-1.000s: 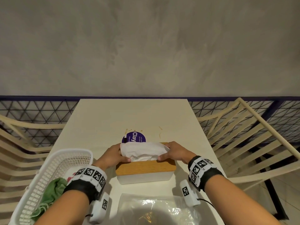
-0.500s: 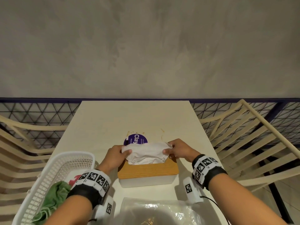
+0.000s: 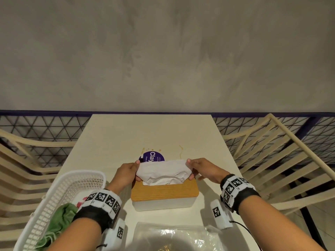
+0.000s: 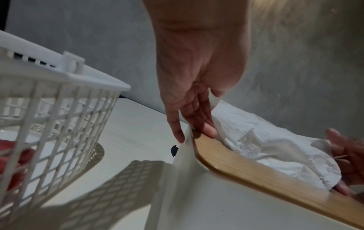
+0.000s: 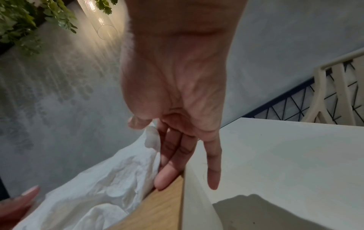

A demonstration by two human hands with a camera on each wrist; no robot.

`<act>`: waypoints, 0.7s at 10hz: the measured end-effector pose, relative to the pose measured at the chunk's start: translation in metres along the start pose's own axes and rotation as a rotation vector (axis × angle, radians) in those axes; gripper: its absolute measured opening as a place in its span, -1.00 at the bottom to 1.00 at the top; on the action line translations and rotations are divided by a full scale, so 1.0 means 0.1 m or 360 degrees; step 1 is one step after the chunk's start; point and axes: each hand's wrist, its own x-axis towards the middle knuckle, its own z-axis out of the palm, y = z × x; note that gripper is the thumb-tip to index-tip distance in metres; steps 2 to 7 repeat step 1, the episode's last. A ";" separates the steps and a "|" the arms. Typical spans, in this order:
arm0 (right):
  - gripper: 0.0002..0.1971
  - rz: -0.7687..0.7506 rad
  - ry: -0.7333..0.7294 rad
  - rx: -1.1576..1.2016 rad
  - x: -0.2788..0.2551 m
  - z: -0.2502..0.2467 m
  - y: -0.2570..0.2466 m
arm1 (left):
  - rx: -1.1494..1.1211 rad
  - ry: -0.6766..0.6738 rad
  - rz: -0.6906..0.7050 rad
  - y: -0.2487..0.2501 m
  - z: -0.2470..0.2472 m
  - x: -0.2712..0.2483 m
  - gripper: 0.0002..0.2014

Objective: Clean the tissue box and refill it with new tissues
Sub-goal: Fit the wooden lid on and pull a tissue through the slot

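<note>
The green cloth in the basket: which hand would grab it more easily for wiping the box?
Probably the left hand. The white basket with the green cloth sits on that side, beside the left forearm. The right hand would have to cross over the tissue box. Both hands are pinching the tissue now.

Dim, warm indoor light. The head view is sharp but bends at its edges. Both wrist views are soft and grainy, perhaps motion-blurred. The basket throws a lattice shadow across the surface.
</note>
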 end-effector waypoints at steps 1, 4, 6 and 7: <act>-0.53 -0.0007 0.0070 0.0057 0.01 -0.02 0.06 | 0.0127 0.0097 0.0069 -0.01 -0.01 0.01 -0.68; -0.53 -0.0007 0.0070 0.0057 0.01 -0.02 0.06 | 0.0127 0.0097 0.0069 -0.01 -0.01 0.01 -0.68; -0.53 -0.0007 0.0070 0.0057 0.01 -0.02 0.06 | 0.0127 0.0097 0.0069 -0.01 -0.01 0.01 -0.68; -0.53 -0.0007 0.0070 0.0057 0.01 -0.02 0.06 | 0.0127 0.0097 0.0069 -0.01 -0.01 0.01 -0.68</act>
